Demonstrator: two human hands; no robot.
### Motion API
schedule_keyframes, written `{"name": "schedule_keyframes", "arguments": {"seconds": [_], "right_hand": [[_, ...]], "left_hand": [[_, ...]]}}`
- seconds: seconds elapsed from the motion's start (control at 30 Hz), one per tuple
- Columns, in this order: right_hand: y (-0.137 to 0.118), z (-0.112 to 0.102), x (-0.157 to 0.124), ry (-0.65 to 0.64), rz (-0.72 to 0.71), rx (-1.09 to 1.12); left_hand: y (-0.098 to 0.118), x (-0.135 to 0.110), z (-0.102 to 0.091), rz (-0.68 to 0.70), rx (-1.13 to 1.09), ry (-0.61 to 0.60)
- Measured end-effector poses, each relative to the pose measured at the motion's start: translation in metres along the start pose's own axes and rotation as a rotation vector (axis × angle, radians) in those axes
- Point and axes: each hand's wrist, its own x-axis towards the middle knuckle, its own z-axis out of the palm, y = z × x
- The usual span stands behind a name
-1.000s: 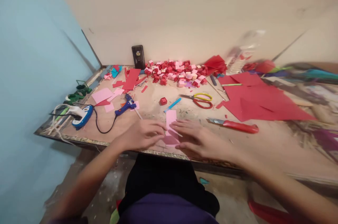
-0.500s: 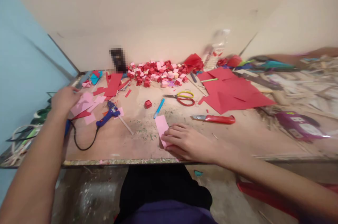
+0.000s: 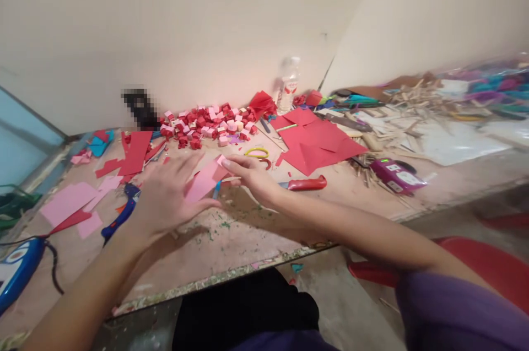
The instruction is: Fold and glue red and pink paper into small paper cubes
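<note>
A pink paper strip (image 3: 204, 181) is raised above the worktable, and my right hand (image 3: 253, 176) pinches its right end between thumb and fingers. My left hand (image 3: 167, 196) is at the strip's left end, fingers stretched out and thumb apart; whether it touches the paper I cannot tell. Under the hands a blue pen (image 3: 217, 189) shows only in part. Just beyond my right hand lie scissors with a yellow handle loop (image 3: 257, 152), half hidden. A red-handled knife (image 3: 308, 183) rests to the right of that hand. Left of my left wrist is a blue glue gun (image 3: 124, 212).
Pink and red paper cubes (image 3: 210, 124) are heaped by the wall, near a clear bottle (image 3: 289, 86). Red sheets (image 3: 314, 144) lie right of them, pink sheets (image 3: 68, 202) at the left. A purple box (image 3: 394, 176) and wood scraps (image 3: 409, 100) cover the right side.
My left hand has come from the pink sheets at the left to the middle. My right hand has lifted the pink strip off the table. The view has swung right.
</note>
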Motion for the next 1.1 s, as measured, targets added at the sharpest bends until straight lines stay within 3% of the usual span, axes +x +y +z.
{"name": "schedule_keyframes", "arguments": {"seconds": [0.13, 0.27, 0.53, 0.8, 0.93, 1.1], "right_hand": [[0.021, -0.005, 0.002, 0.012, 0.129, 0.164], [0.034, -0.008, -0.004, 0.03, 0.183, 0.247], [0.046, -0.012, -0.001, 0.034, 0.182, 0.313], [0.044, -0.008, -0.007, 0.038, 0.121, 0.162], [0.042, -0.007, -0.006, 0.078, 0.151, 0.117], [0.039, -0.008, -0.008, -0.015, 0.208, 0.064]], "left_hand": [[-0.006, -0.011, 0.037, -0.025, 0.087, -0.082], [-0.013, -0.021, 0.052, -0.091, -0.017, -0.152], [-0.008, -0.023, 0.049, -0.213, -0.107, -0.161], [-0.011, -0.027, 0.049, -0.228, -0.076, -0.115], [-0.015, -0.029, 0.048, -0.165, 0.03, -0.071], [-0.016, -0.032, 0.049, -0.009, 0.156, -0.094]]}}
